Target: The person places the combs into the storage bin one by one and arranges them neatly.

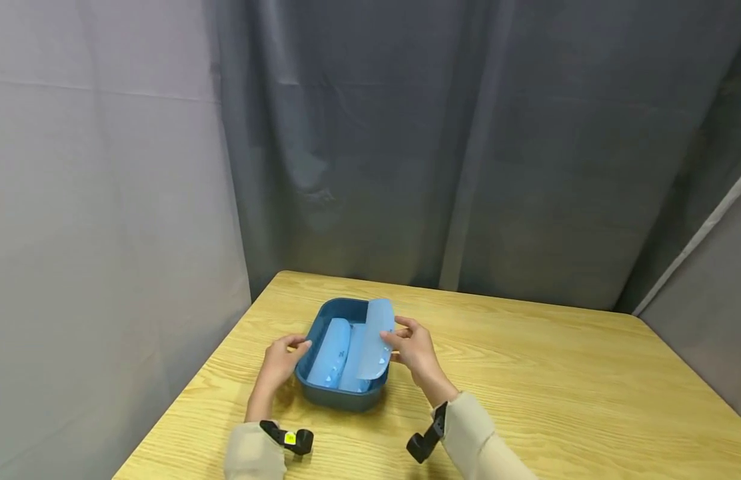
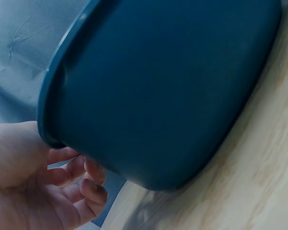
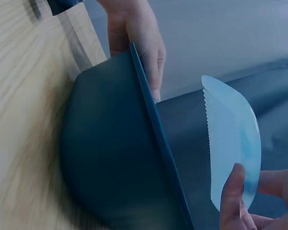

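Note:
A dark blue rectangular bin (image 1: 341, 399) stands on the table in the head view. My left hand (image 1: 277, 365) holds its left rim, the thumb over the edge and the fingers curled under the lip outside, as the left wrist view shows. My right hand (image 1: 421, 353) pinches a light blue flat piece (image 1: 375, 343) between thumb and fingers, above the bin's right side. One long side of this piece (image 3: 230, 129) is finely toothed, the other is curved; its exact kind cannot be told. Two similar light blue pieces, one at left (image 1: 329, 357) and one in the middle (image 1: 353, 365), lie inside the bin.
The wooden table (image 1: 556, 387) stretches far to the right of the bin. Grey curtains (image 1: 370, 167) hang behind it, and a pale curtain (image 1: 106, 233) hangs along the left side. A small black camera is strapped to each wrist.

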{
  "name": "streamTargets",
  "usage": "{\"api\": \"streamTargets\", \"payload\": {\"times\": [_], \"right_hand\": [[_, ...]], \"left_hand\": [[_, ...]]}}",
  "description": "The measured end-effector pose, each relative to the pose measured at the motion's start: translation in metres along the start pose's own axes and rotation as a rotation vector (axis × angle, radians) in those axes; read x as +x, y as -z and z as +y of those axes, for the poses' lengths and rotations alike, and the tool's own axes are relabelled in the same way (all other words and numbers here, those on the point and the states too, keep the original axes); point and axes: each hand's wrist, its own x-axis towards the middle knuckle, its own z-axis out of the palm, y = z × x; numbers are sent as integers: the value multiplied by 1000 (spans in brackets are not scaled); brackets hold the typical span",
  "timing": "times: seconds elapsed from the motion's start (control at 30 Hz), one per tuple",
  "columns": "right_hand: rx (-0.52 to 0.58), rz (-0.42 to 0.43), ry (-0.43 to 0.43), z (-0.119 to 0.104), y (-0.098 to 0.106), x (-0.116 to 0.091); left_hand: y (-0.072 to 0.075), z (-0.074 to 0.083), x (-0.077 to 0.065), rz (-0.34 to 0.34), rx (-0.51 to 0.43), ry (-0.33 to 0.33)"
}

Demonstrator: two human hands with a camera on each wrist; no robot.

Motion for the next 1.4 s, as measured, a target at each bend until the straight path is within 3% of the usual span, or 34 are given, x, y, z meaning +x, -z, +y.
{"api": "streamTargets", "payload": {"times": [0.3, 0.5, 0.6, 0.77, 0.93, 1.07, 1.17, 1.3, 1.4], "right_hand": [[-56, -37, -19, -3, -37, 11], [-70, -42, -39, 7, -50, 16], [-90, -89, -44, 13, -54, 16], [-181, -159, -40, 18, -44, 8], [-315, -84, 106, 11, -29, -2], [-348, -15, 225, 4, -14, -10], [-355, 22, 254, 2, 1, -14], [-350, 59, 250, 8, 26, -19], [-363, 78, 238, 16, 42, -21]], "left_hand": [[-6, 3, -3, 11, -9, -37], [-12, 4, -6, 8, -10, -65], [-15, 4, -7, 6, -9, -62], [-25, 11, -6, -25, -15, -75], [-28, 18, -2, -41, -12, -80], [-28, 21, 0, -50, -8, -78], [-28, 19, 2, -48, -7, -80], [-27, 14, 4, -25, -16, -85], [-22, 7, 3, 54, -16, -84]]}}
